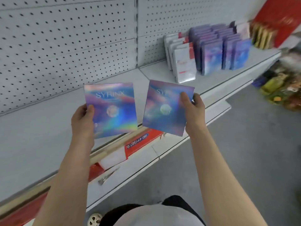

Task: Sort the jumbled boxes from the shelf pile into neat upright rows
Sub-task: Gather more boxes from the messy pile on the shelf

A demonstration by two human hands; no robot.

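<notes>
Head view, one moment. Left hand (82,119) holds a flat square holographic blue-purple box (112,110) by its left edge, thumb on the printed face, other fingers hidden behind. Right hand (193,110) holds a second holographic blue-purple box (167,108) by its right edge, thumb on the face, fingers curled behind; this one is tilted clockwise. Both grips closed on their boxes. Both boxes are in the air above the front of the pale grey metal shelf (48,128), faces toward the camera, a narrow gap between them.

Further right on the shelf: upright rows of matching holographic boxes (219,51), just beside a row of white boxes with red trim (182,62).

Judgement: step in hand is carrying the pair to the holographic rows.

To do it well:
- square up the tilted right box first;
- keep print facing forward, title uppermost;
- set each bottom edge down at the front of a row, then push back until it touches its neighbour;
- place one at a time, so neither row topples.
</notes>
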